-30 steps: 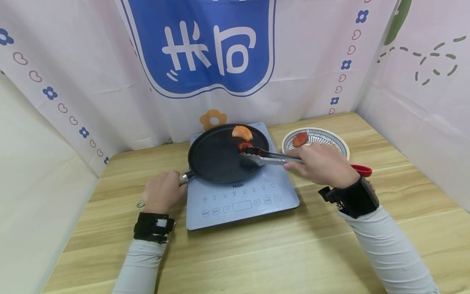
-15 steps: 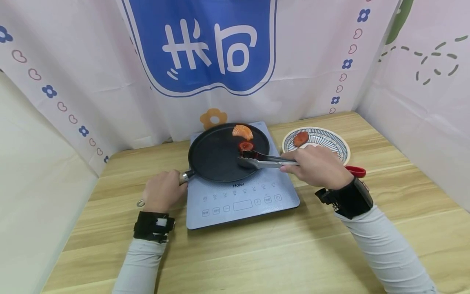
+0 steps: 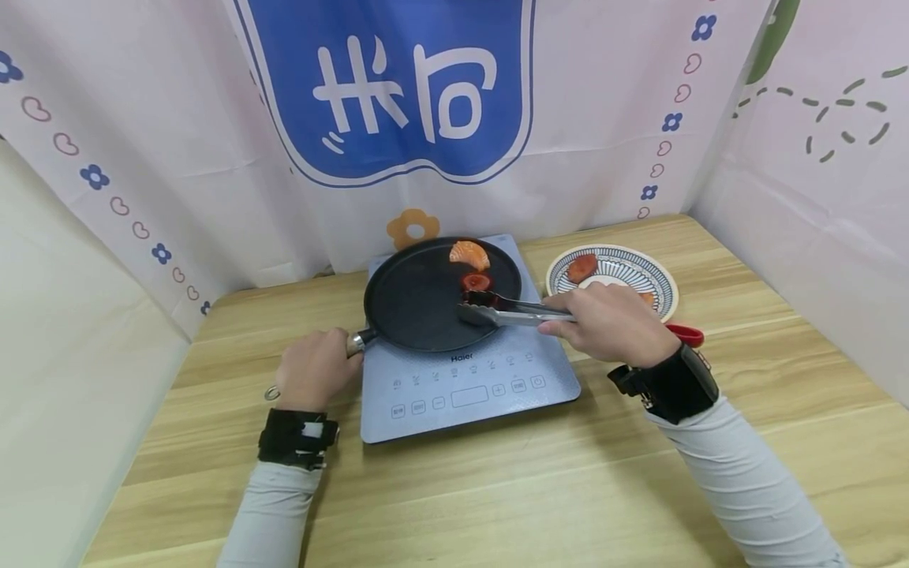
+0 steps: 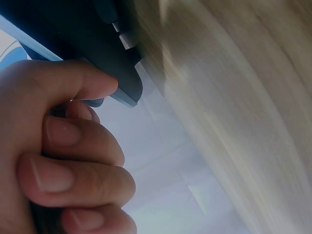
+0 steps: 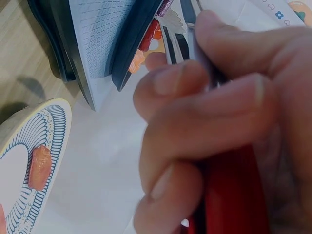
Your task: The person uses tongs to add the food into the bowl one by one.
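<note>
My left hand (image 3: 316, 367) grips the handle (image 3: 358, 341) of a flat black frying pan (image 3: 419, 308); the left wrist view shows its fingers (image 4: 92, 180) curled round it. My right hand (image 3: 614, 323) holds metal tongs (image 3: 525, 314) with red grips (image 5: 234, 190). The tongs' tips are low over the pan's right side, just in front of a red round slice (image 3: 476, 282); whether anything sits between them I cannot tell. Behind that slice lies an orange, white-streaked salmon-like piece (image 3: 469, 255).
The pan stands on a pale blue induction cooker (image 3: 469, 418) on a wooden table (image 3: 497, 497). To its right is a blue-patterned plate (image 3: 660, 272) with a reddish piece (image 3: 583, 268) and an orange piece partly behind my right hand. A printed curtain (image 3: 213, 189) hangs behind.
The tongs have drawn slightly left and nearer to me, off the red slice, which now shows more fully. My right hand has shifted a little left. The left hand has stayed still.
</note>
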The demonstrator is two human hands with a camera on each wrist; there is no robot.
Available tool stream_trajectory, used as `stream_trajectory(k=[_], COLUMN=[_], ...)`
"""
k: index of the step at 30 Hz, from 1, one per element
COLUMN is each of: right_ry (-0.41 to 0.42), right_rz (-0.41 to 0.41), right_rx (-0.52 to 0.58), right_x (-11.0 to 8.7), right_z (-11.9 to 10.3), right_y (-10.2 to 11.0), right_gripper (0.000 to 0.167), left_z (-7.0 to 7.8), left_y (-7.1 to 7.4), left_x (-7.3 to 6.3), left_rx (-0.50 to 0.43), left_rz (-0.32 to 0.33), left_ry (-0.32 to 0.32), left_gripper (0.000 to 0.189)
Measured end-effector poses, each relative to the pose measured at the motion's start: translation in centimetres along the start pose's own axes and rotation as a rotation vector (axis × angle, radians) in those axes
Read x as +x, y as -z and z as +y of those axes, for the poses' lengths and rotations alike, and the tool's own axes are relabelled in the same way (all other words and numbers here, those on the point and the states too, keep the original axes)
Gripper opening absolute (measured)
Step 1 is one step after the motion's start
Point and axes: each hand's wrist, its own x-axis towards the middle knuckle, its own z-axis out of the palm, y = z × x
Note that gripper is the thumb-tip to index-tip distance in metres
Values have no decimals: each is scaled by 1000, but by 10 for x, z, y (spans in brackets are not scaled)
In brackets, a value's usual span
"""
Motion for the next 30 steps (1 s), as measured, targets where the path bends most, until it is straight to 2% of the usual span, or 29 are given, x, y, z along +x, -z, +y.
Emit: stream_trajectory(k=[30], right_ry=[-30], right_rz=[-11], right_rx=[-37], right_x=[-4], right_z=[3], right_y=[3], right_gripper=[37], left_z=[-2], left_y=[-2], left_x=[0], left_rx=[-1], left_rz=[28], left_ry=[-27], left_gripper=[26])
